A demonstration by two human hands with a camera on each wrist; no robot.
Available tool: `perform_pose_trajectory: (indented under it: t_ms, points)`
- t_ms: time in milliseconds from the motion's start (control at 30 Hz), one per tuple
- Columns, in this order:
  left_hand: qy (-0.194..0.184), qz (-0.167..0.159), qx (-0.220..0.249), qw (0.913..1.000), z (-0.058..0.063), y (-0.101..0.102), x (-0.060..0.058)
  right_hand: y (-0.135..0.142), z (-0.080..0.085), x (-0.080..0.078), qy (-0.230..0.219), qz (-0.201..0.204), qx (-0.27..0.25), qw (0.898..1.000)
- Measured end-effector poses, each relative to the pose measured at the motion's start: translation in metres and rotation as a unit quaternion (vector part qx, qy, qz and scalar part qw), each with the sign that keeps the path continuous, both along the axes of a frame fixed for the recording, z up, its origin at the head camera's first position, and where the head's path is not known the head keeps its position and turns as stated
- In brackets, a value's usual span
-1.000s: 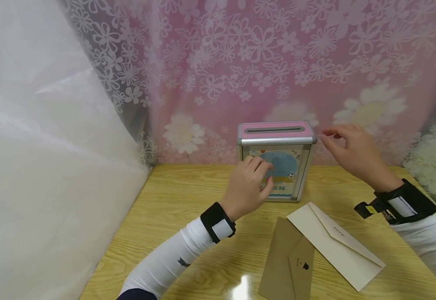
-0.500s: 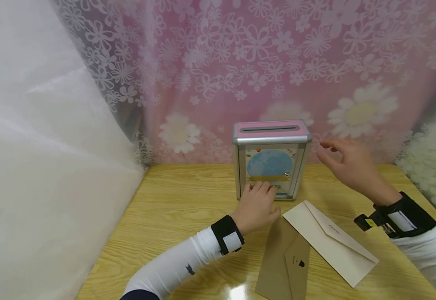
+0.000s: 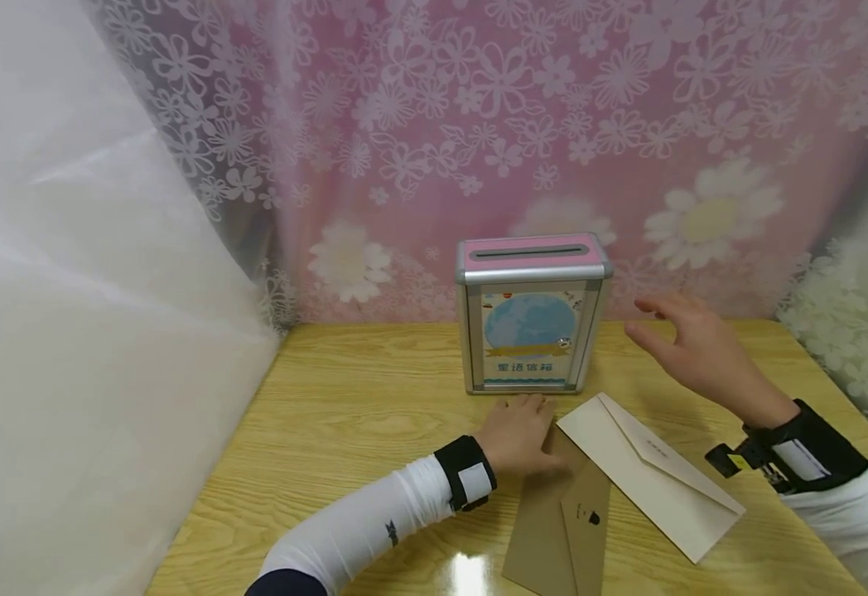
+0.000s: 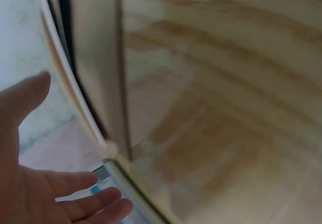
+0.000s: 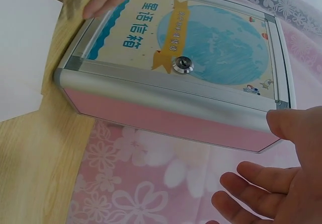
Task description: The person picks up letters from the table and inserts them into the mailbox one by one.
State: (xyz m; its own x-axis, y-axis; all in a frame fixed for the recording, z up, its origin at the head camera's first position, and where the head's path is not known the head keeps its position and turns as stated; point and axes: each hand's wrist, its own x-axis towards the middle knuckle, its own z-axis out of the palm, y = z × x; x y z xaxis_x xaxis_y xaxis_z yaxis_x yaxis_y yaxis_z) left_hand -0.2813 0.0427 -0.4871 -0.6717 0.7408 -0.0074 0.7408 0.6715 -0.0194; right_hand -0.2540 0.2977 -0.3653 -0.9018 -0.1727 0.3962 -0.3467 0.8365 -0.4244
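Note:
A pink suggestion box (image 3: 531, 273) with a silver frame and a slot in its top stands upright toward the back of the table. In front of it, my left hand (image 3: 518, 439) hovers over or touches the upper end of a brown envelope (image 3: 542, 534); contact cannot be told. Its fingers are stretched out toward the box. Overlapping the brown envelope's corner lies a cream envelope (image 3: 650, 476). My right hand (image 3: 702, 352) is in the air right of the box, fingers loosely bent and holding nothing. The right wrist view shows the box's lock (image 5: 183, 64) beside that hand.
The wooden table (image 3: 344, 397) carries the box and both envelopes. A pink flowered curtain (image 3: 404, 165) hangs close behind the box. White sheeting (image 3: 106, 331) borders the left side.
My left hand has come down from the front of the box to the brown envelope's upper end, its fingers straightening. My right hand has sunk slightly, away from the box's top corner.

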Motion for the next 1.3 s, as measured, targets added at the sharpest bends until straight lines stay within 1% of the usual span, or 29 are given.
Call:
perform_pose_trajectory:
  t_ms: [100,200,300,433,533,667,767,900,1000,1133,1300]
  points:
    - [0.009,-0.004,-0.023,0.9997,-0.005,0.002,0.001,0.002,-0.004,0.001,-0.007,-0.004,0.001,1.000]
    - [0.018,-0.005,-0.035,0.9992,-0.008,0.003,0.003,0.004,-0.008,0.003,-0.009,-0.004,0.000,1.000]
    - [0.010,-0.003,-0.030,0.9995,-0.006,0.005,0.003,0.006,-0.013,0.004,-0.009,-0.004,-0.002,1.000]
    - [0.001,0.002,-0.023,0.9997,-0.003,0.005,0.000,0.008,-0.020,0.006,-0.012,-0.007,0.000,1.000]
    - [-0.008,0.005,-0.009,0.9999,-0.007,0.004,-0.006,0.009,-0.023,0.007,-0.016,-0.011,0.003,1.000]
    - [-0.044,0.014,0.006,0.9989,-0.012,0.001,-0.012,0.009,-0.026,0.008,-0.019,-0.013,0.003,1.000]
    - [-0.064,0.025,-0.003,0.9976,-0.011,-0.001,-0.015,0.010,-0.029,0.008,-0.024,-0.015,-0.002,1.000]
    - [-0.075,0.038,-0.021,0.9963,-0.011,-0.005,-0.019,0.012,-0.035,0.007,-0.030,-0.016,-0.001,0.999]
    - [-0.092,0.046,-0.020,0.9945,-0.012,-0.008,-0.021,0.013,-0.039,0.008,-0.036,-0.016,0.002,0.999]
    - [-0.133,0.049,0.003,0.9899,-0.011,-0.012,-0.025,0.014,-0.041,0.008,-0.048,-0.018,0.006,0.999]
    - [-0.187,0.050,0.021,0.9808,-0.005,-0.026,-0.029,0.014,-0.040,0.009,-0.052,-0.018,0.005,0.998]
